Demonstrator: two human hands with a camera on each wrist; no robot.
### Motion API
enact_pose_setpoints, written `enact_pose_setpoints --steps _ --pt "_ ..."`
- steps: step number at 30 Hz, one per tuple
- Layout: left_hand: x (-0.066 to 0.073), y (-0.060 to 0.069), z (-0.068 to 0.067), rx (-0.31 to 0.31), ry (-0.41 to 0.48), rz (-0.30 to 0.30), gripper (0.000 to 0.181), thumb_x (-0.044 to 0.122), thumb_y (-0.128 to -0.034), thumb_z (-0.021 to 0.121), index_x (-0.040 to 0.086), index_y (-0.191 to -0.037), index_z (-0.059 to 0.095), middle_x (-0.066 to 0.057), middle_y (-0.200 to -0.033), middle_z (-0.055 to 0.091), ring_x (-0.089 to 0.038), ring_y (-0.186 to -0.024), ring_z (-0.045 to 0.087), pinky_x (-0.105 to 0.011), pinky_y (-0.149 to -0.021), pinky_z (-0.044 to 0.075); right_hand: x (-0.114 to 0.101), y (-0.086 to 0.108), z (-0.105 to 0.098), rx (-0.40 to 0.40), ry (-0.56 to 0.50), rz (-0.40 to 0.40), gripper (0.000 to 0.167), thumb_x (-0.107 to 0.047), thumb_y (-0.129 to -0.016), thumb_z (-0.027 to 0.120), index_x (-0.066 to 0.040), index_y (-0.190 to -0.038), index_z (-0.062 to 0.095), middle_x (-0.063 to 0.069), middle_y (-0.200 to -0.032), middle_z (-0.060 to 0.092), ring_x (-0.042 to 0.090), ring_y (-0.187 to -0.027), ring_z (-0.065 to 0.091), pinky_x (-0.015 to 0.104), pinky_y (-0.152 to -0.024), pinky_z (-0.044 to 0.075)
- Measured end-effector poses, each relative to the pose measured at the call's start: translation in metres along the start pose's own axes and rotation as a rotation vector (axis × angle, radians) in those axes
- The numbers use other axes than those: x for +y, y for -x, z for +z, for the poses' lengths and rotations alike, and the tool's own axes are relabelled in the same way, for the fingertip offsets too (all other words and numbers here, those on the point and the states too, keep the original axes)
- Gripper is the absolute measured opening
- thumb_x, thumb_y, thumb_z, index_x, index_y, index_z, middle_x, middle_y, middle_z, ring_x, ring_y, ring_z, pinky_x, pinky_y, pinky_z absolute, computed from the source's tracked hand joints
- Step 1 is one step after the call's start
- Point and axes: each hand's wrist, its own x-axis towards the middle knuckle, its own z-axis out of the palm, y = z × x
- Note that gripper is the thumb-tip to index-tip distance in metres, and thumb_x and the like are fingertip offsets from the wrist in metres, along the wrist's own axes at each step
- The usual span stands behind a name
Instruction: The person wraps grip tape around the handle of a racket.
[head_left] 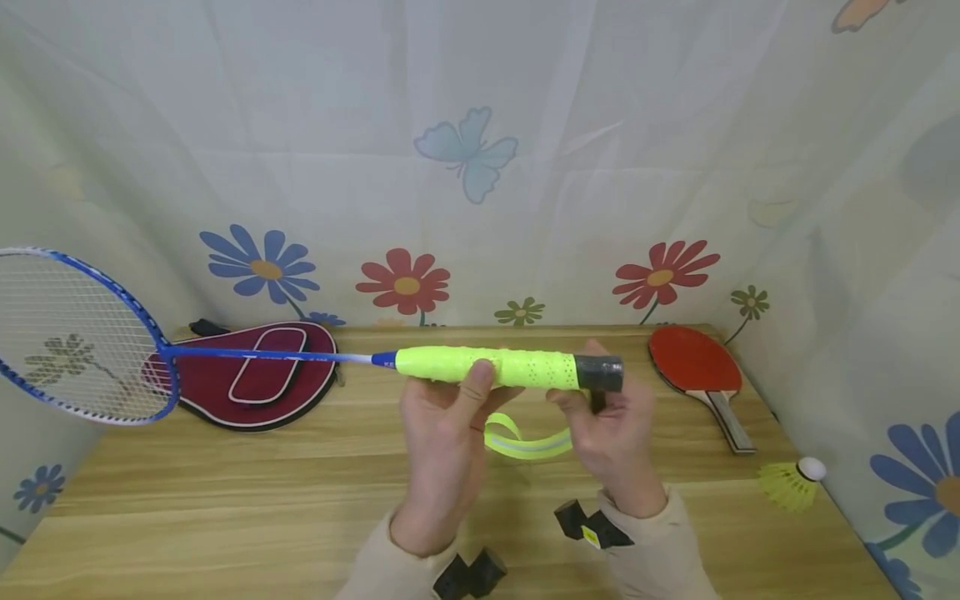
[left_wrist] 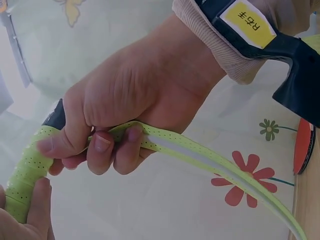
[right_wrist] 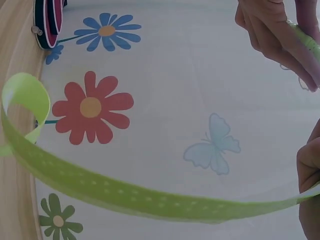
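Note:
A blue and white badminton racket (head_left: 247, 354) is held level, its head off to the left. Neon yellow perforated grip tape (head_left: 536, 369) covers most of its handle, and the butt end is black (head_left: 600, 372). My left hand (head_left: 438, 450) grips the wrapped handle from below, thumb on the front side. Close to the butt end, my right hand (head_left: 618, 429) pinches the tape with thumb against the handle; in the left wrist view the right hand's (left_wrist: 135, 95) curled fingers hold the loose strip (left_wrist: 215, 162). The strip's curled tail (right_wrist: 25, 95) shows in the right wrist view.
A dark red racket cover (head_left: 217, 392) lies at the table's back left. On the right are a red table tennis paddle (head_left: 697, 362) and a yellow shuttlecock (head_left: 791, 483). A flower-printed curtain (head_left: 525, 233) hangs behind the wooden table (head_left: 247, 517).

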Motion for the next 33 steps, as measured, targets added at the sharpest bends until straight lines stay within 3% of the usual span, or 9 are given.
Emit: enact_pose_setpoints --steps 3,7,14,18,22,25,33 --pt "0.0012 -0.0012 -0.0012 -0.009 -0.018 0.009 0.02 -0.001 -0.094 0.06 0.0 -0.111 0.049 -0.01 -0.096 0.063 -0.023 -0.089 0.067 -0.05 -0.082 0.057 -0.0002 0.001 0.0017 0.002 -0.035 0.019 0.045 -0.023 -0.085 0.075 0.016 -0.103 0.06 0.012 -0.093 0.07 0.01 -0.068 0.057 0.017 -0.063 0.052" --pt "0.0021 -0.0018 -0.0015 -0.011 -0.03 -0.018 0.022 0.001 -0.0943 0.061 0.001 -0.113 0.049 -0.011 -0.098 0.062 -0.024 -0.09 0.067 -0.049 -0.08 0.058 -0.0008 0.0016 0.0017 0.004 -0.128 0.025 0.052 -0.018 -0.085 0.076 0.019 -0.116 0.056 0.016 -0.115 0.067 0.012 -0.075 0.06 0.02 -0.073 0.056" --pt "0.0008 -0.0015 -0.0003 0.027 -0.045 -0.087 0.027 0.008 -0.0939 0.064 0.0 -0.114 0.047 -0.013 -0.1 0.061 -0.026 -0.091 0.066 -0.05 -0.08 0.058 -0.0026 0.002 0.0028 0.025 -0.143 0.001 0.045 -0.018 -0.085 0.077 0.019 -0.103 0.059 0.013 -0.099 0.07 0.015 -0.076 0.061 0.021 -0.071 0.056" --pt "0.0002 -0.0003 0.0004 0.011 -0.04 -0.079 0.025 0.008 -0.0958 0.061 0.002 -0.115 0.046 -0.012 -0.104 0.061 -0.026 -0.097 0.064 -0.048 -0.09 0.055 -0.0043 0.0035 0.0036 0.064 -0.103 0.012 0.043 -0.018 -0.087 0.075 0.019 -0.101 0.058 0.013 -0.101 0.071 0.015 -0.078 0.063 0.023 -0.076 0.057" --pt "0.0003 -0.0008 0.0002 -0.104 0.065 -0.01 0.024 -0.004 -0.0961 0.049 0.004 -0.119 0.048 -0.016 -0.12 0.061 -0.034 -0.118 0.056 -0.048 -0.106 0.043 -0.0059 0.0048 0.004 0.09 -0.064 0.069 0.039 -0.015 -0.089 0.072 0.019 -0.103 0.058 0.008 -0.086 0.069 0.011 -0.067 0.057 0.018 -0.064 0.055" --pt "0.0007 -0.0008 -0.0002 -0.183 0.124 0.034 0.032 -0.011 -0.0963 0.043 0.004 -0.125 0.046 -0.018 -0.127 0.059 -0.039 -0.126 0.05 -0.051 -0.109 0.038 -0.0058 0.0052 0.0034 0.081 -0.076 0.1 0.036 -0.012 -0.09 0.071 0.017 -0.103 0.058 0.005 -0.072 0.061 0.009 -0.056 0.05 0.017 -0.049 0.047" --pt "0.0008 -0.0009 -0.0031 -0.122 0.092 0.057 0.028 -0.004 -0.0976 0.051 0.008 -0.122 0.051 -0.014 -0.114 0.065 -0.036 -0.112 0.062 -0.054 -0.1 0.045 -0.0031 0.0013 -0.0024 -0.065 -0.17 0.076 0.024 0.004 -0.089 0.066 0.017 -0.105 0.054 0.008 -0.068 0.055 0.012 -0.045 0.047 0.02 -0.035 0.041"
